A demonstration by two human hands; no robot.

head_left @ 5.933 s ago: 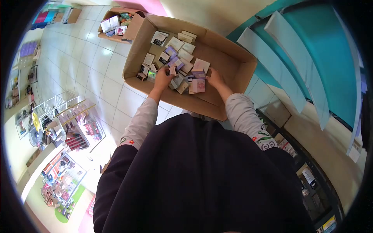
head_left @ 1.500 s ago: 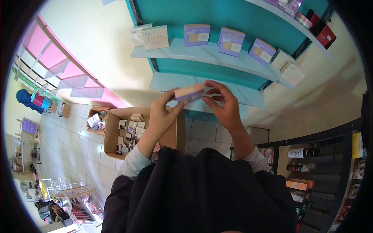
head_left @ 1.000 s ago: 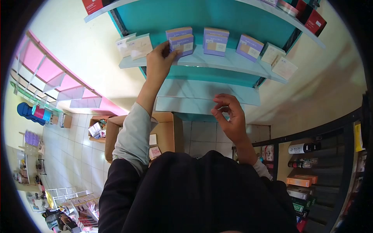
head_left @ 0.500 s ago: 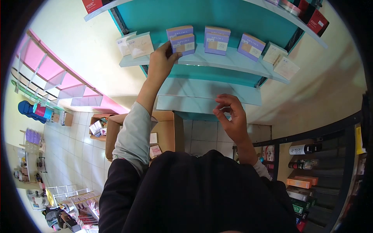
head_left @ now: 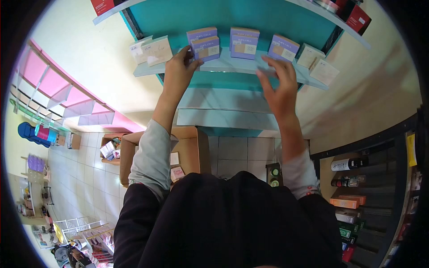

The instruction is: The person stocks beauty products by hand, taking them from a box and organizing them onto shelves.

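Note:
My left hand [head_left: 179,67] is at the left edge of a small purple box [head_left: 206,50], its thumb and fingers apart. The box stands on the marbled shelf [head_left: 223,65], in front of another purple box [head_left: 202,32]. Raised before the right part of the shelf, my right hand [head_left: 282,82] has its fingers spread and slightly blurred, with nothing between them. Its fingertips come near a tilted purple box [head_left: 284,47]. Between the hands, a purple box [head_left: 244,47] stands in front of a matching one. Cream boxes [head_left: 158,50] lean at the shelf's left end.
More cream boxes [head_left: 324,71] stand at the shelf's right end. A lower shelf [head_left: 228,117] runs beneath. An open cardboard carton [head_left: 203,152] with a few small boxes inside is on the tiled floor. To the right is a black rack [head_left: 393,147] of bottles and boxes.
My right hand has risen up and to the right, toward the right purple box. My left hand stays by the left purple box, and the view has shifted slightly.

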